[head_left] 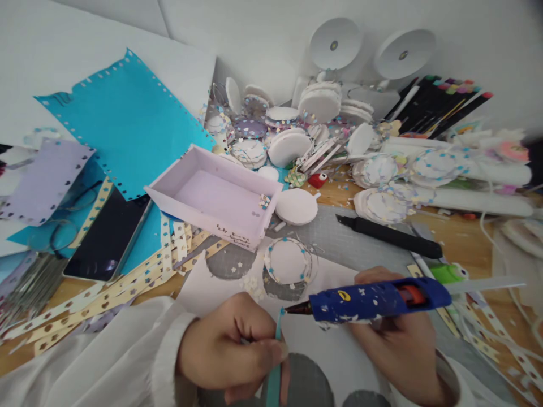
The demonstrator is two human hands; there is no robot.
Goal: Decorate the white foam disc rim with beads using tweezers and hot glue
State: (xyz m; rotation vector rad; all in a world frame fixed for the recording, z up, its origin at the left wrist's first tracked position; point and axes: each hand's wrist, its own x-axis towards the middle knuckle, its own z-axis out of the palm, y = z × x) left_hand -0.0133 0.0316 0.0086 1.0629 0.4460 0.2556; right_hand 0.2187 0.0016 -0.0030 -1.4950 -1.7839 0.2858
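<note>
My left hand [233, 347] is closed around teal tweezers [274, 384], whose tips point away from me. A tiny blue piece [282, 311] sits at the tweezer tips, its shape too small to make out. My right hand [401, 342] grips a blue hot glue gun [360, 301] lying level, with a clear glue stick [487, 284] out of its back end. The gun's dark nozzle reaches left to the blue piece, touching or nearly so. Just beyond the tips lies a white foam disc [288, 260] ringed with wire and small blue shapes.
A pale lilac box [212, 195] holds a few tiny cutouts. A black craft knife [394, 237] lies on the grey cutting mat [328, 226]. Left are a phone [108, 234], punched strips [139, 280] and a blue sheet [136, 124]. Behind stand stacked discs [320, 102] and markers [441, 107].
</note>
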